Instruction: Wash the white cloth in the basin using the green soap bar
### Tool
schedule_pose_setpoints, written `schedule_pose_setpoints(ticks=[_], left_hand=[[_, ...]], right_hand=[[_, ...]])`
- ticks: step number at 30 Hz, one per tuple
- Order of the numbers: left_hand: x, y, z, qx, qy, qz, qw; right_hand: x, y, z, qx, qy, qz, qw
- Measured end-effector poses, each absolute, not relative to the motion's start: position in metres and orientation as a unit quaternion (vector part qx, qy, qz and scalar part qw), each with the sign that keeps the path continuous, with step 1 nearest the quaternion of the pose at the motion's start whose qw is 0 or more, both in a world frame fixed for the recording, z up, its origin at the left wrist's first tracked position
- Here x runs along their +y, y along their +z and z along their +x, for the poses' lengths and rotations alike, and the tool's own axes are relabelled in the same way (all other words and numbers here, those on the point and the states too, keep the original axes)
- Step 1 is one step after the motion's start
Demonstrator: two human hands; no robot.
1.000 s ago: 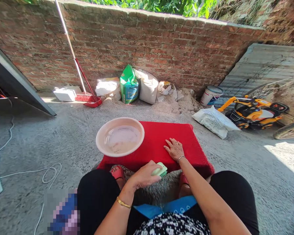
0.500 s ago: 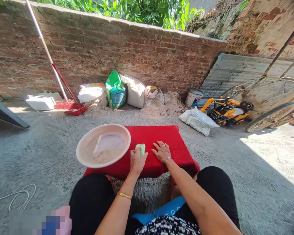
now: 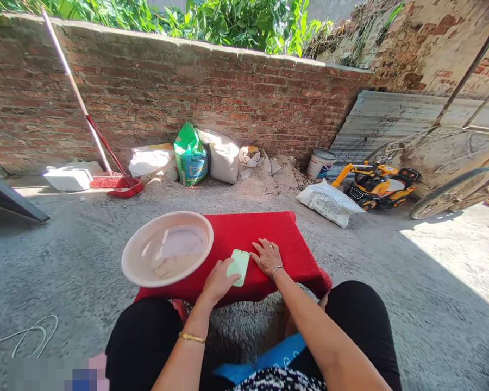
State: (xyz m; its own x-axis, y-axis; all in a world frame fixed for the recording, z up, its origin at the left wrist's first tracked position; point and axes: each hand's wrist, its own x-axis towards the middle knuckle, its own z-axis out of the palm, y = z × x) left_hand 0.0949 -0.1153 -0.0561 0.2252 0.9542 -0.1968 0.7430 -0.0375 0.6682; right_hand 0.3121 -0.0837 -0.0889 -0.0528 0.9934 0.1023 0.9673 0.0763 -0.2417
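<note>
A pale green scrubbing brush (image 3: 240, 266) lies flat, its smooth back up, over a red cloth (image 3: 252, 228) spread on a low table or stool. My left hand (image 3: 219, 281) grips its left side, thumb across the back; the bristles are hidden underneath. Close by on the right, my right hand (image 3: 267, 256) rests palm down on the cloth, fingers spread, its thumb near the brush. A pale pink basin (image 3: 130, 260) with water in it stands at the cloth's left end.
Along the brick wall (image 3: 228, 81) stand a red dustpan (image 3: 126, 187), a green bag (image 3: 190, 157), a white sack (image 3: 224, 157) and a bucket (image 3: 321, 163). A filled white bag (image 3: 330, 203), a toy excavator (image 3: 381, 184) and a cart wheel (image 3: 452, 193) are at right.
The brush has turned from tilted on edge to flat, and my left hand has shifted left and down with it. My right hand stays nearly in place on the cloth.
</note>
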Motion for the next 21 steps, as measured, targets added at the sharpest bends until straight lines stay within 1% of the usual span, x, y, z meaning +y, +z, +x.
schedule_pose_setpoints(ticks=[4, 9, 12, 15, 21], left_hand=[[-0.109, -0.062, 0.101, 0.608, 0.213, 0.664, 0.379], [-0.107, -0.071, 0.117, 0.635, 0.277, 0.625, 0.36], [-0.113, -0.075, 0.128, 0.631, 0.297, 0.623, 0.353], [-0.119, -0.078, 0.135, 0.599, 0.306, 0.636, 0.378], [-0.129, -0.075, 0.134, 0.506, 0.305, 0.683, 0.429]], right_hand=[[-0.088, -0.092, 0.315, -0.692, 0.085, -0.676, 0.239], [-0.108, -0.096, 0.3, -0.635, 0.103, -0.705, 0.297], [-0.12, -0.096, 0.285, -0.634, 0.132, -0.695, 0.311], [-0.126, -0.093, 0.275, -0.642, 0.154, -0.682, 0.315], [-0.127, -0.089, 0.272, -0.641, 0.201, -0.687, 0.275]])
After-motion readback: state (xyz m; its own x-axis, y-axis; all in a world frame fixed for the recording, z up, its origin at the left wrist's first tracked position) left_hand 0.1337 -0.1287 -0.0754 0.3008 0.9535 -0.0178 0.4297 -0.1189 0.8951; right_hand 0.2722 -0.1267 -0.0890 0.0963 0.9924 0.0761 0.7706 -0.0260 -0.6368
